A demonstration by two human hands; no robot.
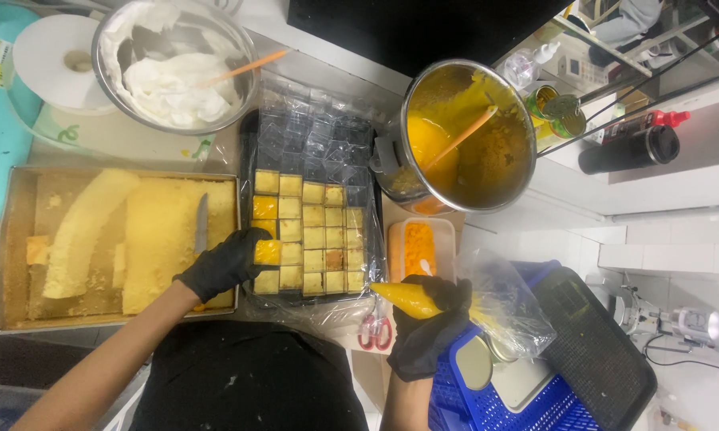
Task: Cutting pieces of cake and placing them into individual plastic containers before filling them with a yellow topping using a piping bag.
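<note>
Left hand [220,265], black-gloved, fingers pinching a filled square cup [268,252] at near-left edge of the cup tray [312,152]; right hand [430,331] clenched on piping bag [411,298] just right of tray, w/ scissors [375,330] close below.

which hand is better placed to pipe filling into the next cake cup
Right, probably: the right hand grips the piping bag, tip toward the tray. The left hand holds a cup.

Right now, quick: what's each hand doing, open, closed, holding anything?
Left hand: closed on a small clear cup of yellow filling at the tray of cups.
Right hand: closed around a yellow piping bag.
</note>
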